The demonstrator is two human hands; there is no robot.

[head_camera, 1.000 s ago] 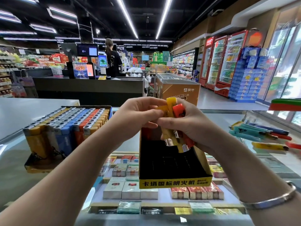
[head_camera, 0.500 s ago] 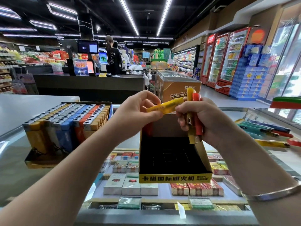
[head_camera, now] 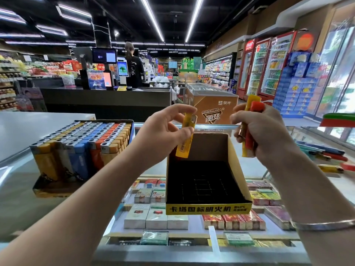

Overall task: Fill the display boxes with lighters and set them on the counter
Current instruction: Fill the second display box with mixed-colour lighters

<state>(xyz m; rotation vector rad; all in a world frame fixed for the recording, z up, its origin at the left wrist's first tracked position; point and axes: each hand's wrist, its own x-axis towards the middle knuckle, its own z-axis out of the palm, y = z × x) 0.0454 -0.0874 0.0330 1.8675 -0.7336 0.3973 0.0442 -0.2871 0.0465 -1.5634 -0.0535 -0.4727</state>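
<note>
An empty yellow display box (head_camera: 208, 208) with a black grid inside stands on the glass counter (head_camera: 17, 189) in front of me. My left hand (head_camera: 163, 131) pinches one yellow lighter (head_camera: 186, 139), held nearly upright over the box's back left corner. My right hand (head_camera: 263, 133) grips a small bundle of lighters (head_camera: 249, 131), yellow and red, above the box's right wall. A second display box (head_camera: 48, 186) at the left is packed with several rows of yellow, blue, grey and orange lighters.
Loose lighters (head_camera: 322, 152) lie on the counter at the right. Cigarette packs (head_camera: 155, 217) fill the case under the glass. A grey counter (head_camera: 28, 123) lies at the far left. A person (head_camera: 134, 68) stands at a checkout behind, beside a chest freezer (head_camera: 209, 104).
My left hand has pulled a yellow lighter out of the right hand's bundle, turned it from level to nearly upright, and lowered it toward the empty box. The hands have moved apart.
</note>
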